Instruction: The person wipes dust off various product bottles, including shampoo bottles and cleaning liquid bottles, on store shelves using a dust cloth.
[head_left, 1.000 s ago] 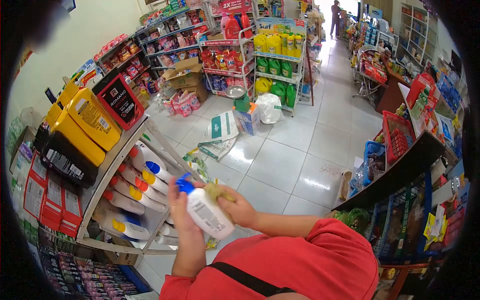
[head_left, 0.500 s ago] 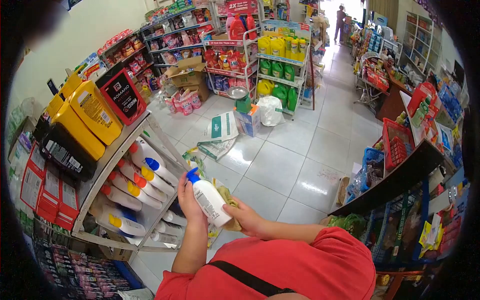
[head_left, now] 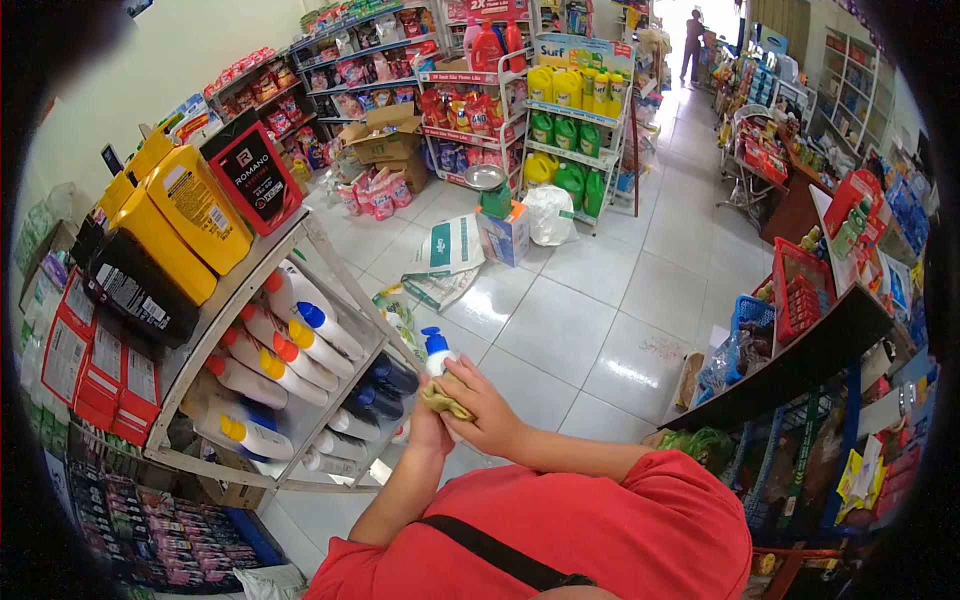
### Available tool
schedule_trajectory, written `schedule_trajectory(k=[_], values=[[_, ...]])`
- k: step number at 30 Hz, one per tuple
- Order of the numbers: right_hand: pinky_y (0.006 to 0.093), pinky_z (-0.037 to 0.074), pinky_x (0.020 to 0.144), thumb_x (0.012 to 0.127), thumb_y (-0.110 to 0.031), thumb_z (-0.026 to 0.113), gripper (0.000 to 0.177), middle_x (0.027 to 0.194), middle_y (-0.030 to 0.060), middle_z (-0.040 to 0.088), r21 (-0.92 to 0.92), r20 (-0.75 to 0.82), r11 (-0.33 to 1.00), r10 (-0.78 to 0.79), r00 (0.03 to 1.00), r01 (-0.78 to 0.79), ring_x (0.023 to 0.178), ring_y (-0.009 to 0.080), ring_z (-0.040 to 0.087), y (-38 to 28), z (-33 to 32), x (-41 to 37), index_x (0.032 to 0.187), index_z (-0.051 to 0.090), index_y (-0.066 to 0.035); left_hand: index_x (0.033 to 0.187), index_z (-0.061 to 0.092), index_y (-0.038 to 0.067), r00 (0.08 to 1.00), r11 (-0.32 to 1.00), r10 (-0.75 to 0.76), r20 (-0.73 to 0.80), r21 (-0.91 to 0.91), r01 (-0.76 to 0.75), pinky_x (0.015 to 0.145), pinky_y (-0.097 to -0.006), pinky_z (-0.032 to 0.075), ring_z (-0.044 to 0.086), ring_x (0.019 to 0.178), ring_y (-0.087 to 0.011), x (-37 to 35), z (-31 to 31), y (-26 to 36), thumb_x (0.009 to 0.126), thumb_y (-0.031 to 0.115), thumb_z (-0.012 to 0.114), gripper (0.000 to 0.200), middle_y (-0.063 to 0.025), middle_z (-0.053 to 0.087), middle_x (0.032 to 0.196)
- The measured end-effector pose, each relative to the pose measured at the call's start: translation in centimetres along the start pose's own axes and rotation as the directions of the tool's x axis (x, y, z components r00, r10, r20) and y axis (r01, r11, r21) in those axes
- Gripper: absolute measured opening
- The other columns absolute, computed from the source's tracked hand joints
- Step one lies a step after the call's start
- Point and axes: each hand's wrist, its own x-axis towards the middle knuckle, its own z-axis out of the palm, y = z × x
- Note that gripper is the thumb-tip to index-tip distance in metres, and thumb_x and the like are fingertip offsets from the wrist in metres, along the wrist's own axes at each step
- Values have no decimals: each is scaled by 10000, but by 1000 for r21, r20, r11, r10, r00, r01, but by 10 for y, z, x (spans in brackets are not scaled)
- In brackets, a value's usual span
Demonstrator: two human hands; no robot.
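Note:
A white pump bottle [head_left: 438, 364] with a blue pump head stands nearly upright in front of my chest, its pump pointing away from me. My left hand [head_left: 428, 432] is closed round its left side. Across the bottle's body, my right hand [head_left: 488, 408] presses a yellow-green cloth [head_left: 447, 399], with its fingers bent over it. The two hands and the cloth hide most of the bottle. Left of them, a shelf rack [head_left: 322, 425] holds several white bottles [head_left: 282, 375] with red, yellow and blue caps.
Yellow bottles [head_left: 182, 225] and a black-and-red Romano box [head_left: 255, 175] top the rack. On the tiled floor ahead are a green scale [head_left: 490, 190], a carton [head_left: 503, 235] and a white bag [head_left: 550, 218]. A dark-edged counter [head_left: 785, 370] runs along the right. A person [head_left: 692, 45] stands in the far doorway.
The bottle has turned from tilted to nearly upright, and its label is now covered. My right hand has brought the cloth from the bottle's base onto its body. My left hand has moved lower.

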Motion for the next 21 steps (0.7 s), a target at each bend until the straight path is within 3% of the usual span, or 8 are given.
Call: schedule_trajectory(k=[3, 4, 7, 9, 11, 14, 18, 21], values=[[419, 250, 1032, 779, -122, 579, 468, 1321, 200, 370, 75, -156, 997, 23, 987, -12, 1287, 404, 237, 24, 3, 5, 1233, 470, -82, 1238, 405, 106, 999, 998, -44, -22, 45, 45, 815, -344, 469, 556, 968, -193, -4, -8, -17, 937, 383, 339, 414, -72, 542, 1089], [399, 274, 1019, 798, -119, 555, 440, 1300, 209, 397, 112, -234, 982, 174, 956, -151, 1260, 362, 310, 24, 2, 10, 1225, 471, -52, 1245, 395, 107, 997, 993, -69, -28, 91, 71, 795, -342, 477, 561, 952, -191, -6, -9, -20, 936, 360, 353, 401, -72, 543, 1082], [379, 300, 997, 811, -133, 543, 435, 1305, 197, 401, 546, -140, 766, 483, 865, -339, 1209, 320, 384, 45, 0, 20, 1221, 459, -16, 1258, 368, 110, 999, 973, -26, -24, 228, 31, 723, -323, 500, 573, 897, -187, -10, -3, -21, 902, 216, 421, 375, -81, 544, 1057], [368, 311, 982, 821, -143, 534, 431, 1294, 188, 417, 416, -141, 861, 379, 915, -293, 1173, 299, 417, 39, 8, 11, 1216, 453, 9, 1252, 372, 110, 996, 973, 83, -22, 218, -77, 715, -321, 502, 569, 908, -192, -7, -3, -18, 880, 171, 434, 383, -89, 542, 1055], [359, 302, 988, 826, -147, 531, 428, 1286, 188, 422, 214, -118, 956, 229, 966, -200, 1184, 299, 408, 26, 13, -1, 1218, 454, 5, 1238, 373, 63, 971, 975, 222, -90, 18, -221, 796, -354, 477, 557, 969, -220, 6, -3, -7, 864, 154, 415, 387, -112, 537, 1066], [357, 274, 1011, 820, -143, 537, 439, 1334, 203, 355, 298, -23, 938, 192, 981, -177, 1226, 320, 360, 12, 17, -8, 1228, 448, -10, 1208, 395, 39, 959, 969, 235, -157, -43, -245, 850, -372, 449, 546, 1001, -244, 13, -14, 15, 928, 297, 333, 385, -119, 533, 1100], [379, 255, 1023, 809, -98, 533, 446, 1363, 197, 321, 212, -115, 973, 113, 987, -87, 1268, 352, 300, 13, 12, 2, 1242, 445, -38, 1268, 360, 68, 995, 993, 97, 8, 60, -97, 877, -372, 429, 529, 1046, -230, -2, 8, 15, 922, 520, 210, 588, -102, 519, 1156], [397, 257, 1025, 789, -83, 559, 441, 1358, 193, 332, 76, -232, 996, 57, 971, -41, 1285, 368, 267, 13, -6, 18, 1222, 476, -49, 1296, 331, 93, 990, 947, -67, -128, 304, 104, 865, -349, 438, 537, 1027, -221, -12, 20, -4, 911, 550, 186, 615, -92, 520, 1150]])
